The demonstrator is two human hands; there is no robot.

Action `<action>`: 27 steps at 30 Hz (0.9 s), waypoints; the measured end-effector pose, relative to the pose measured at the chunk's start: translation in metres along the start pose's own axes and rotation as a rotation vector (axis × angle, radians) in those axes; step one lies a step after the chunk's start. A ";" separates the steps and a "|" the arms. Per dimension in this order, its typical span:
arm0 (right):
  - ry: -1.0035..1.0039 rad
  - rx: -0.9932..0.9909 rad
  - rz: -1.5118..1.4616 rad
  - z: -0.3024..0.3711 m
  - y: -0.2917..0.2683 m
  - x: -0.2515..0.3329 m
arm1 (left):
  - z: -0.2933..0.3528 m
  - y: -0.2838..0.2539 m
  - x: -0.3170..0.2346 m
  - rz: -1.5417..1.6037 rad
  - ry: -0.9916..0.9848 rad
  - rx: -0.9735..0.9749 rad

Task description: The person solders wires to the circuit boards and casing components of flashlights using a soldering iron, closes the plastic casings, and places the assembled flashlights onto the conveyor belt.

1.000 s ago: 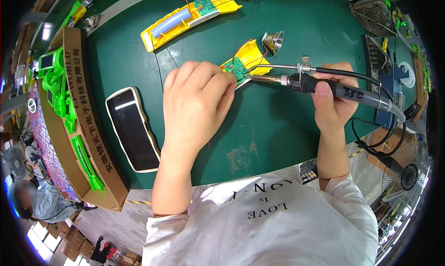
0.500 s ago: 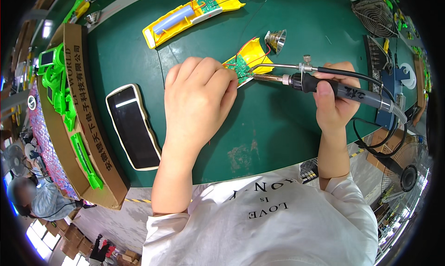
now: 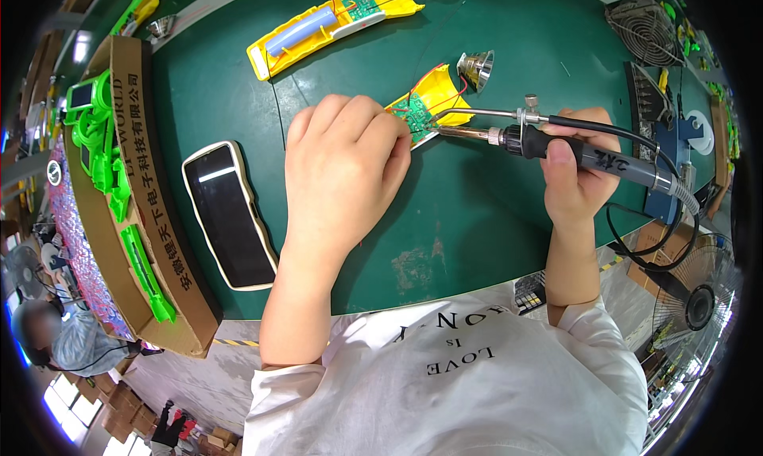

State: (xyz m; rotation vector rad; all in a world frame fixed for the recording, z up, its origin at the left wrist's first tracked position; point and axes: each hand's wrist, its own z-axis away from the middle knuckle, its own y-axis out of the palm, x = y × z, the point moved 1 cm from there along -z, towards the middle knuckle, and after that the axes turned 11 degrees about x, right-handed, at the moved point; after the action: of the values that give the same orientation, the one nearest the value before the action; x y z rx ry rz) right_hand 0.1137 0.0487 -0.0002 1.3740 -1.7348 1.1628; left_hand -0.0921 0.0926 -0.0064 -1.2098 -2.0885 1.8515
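Note:
My right hand (image 3: 579, 170) grips a soldering iron (image 3: 600, 157) with a thin metal feed tube clamped along it. The iron's tip touches or nearly touches a green circuit board (image 3: 415, 116) inside a yellow flashlight housing (image 3: 445, 90). My left hand (image 3: 343, 166) is closed over the handle end of that housing, hiding it and most of my fingertips. Red and black wires run from the board toward a silver reflector cup (image 3: 476, 70) lying beyond it. Farther back lies a second yellow housing (image 3: 334, 32), holding a blue cylindrical battery (image 3: 302, 32) and another green board.
A phone in a pale case (image 3: 230, 218) lies left of my left forearm. Beyond it stands a cardboard box (image 3: 171, 218) with bright green plastic parts. The iron's black cable (image 3: 675, 241) loops at the right, near a blue stand (image 3: 664, 166) and a fan (image 3: 699, 305).
Almost nothing differs. Both hands, the iron and the yellow housing appear very slightly shifted to the right in the picture, while the iron's tip stays at the board.

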 end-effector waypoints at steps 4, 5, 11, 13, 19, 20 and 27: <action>-0.018 0.016 0.035 -0.001 -0.001 0.001 | 0.000 -0.001 0.000 -0.002 -0.007 0.009; -0.018 0.016 0.034 0.000 -0.001 0.000 | 0.000 -0.001 0.000 -0.003 -0.008 0.009; 0.033 -0.010 -0.063 0.001 0.000 0.001 | -0.001 -0.001 0.000 0.013 -0.005 -0.001; 0.003 0.007 -0.048 0.000 0.000 0.000 | -0.001 0.000 0.001 0.019 -0.001 0.003; 0.040 0.000 -0.058 0.001 -0.001 0.000 | -0.002 0.001 0.000 0.017 0.001 0.005; 0.039 0.000 -0.058 0.001 -0.001 0.001 | -0.002 0.000 0.000 0.017 0.001 0.005; -0.063 -0.061 0.009 -0.001 -0.003 -0.002 | -0.001 0.002 0.001 0.018 -0.003 0.006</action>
State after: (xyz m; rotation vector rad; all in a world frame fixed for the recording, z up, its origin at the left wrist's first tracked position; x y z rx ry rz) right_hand 0.1171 0.0500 -0.0012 1.3819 -1.8071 1.0731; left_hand -0.0911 0.0941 -0.0079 -1.2297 -2.0790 1.8673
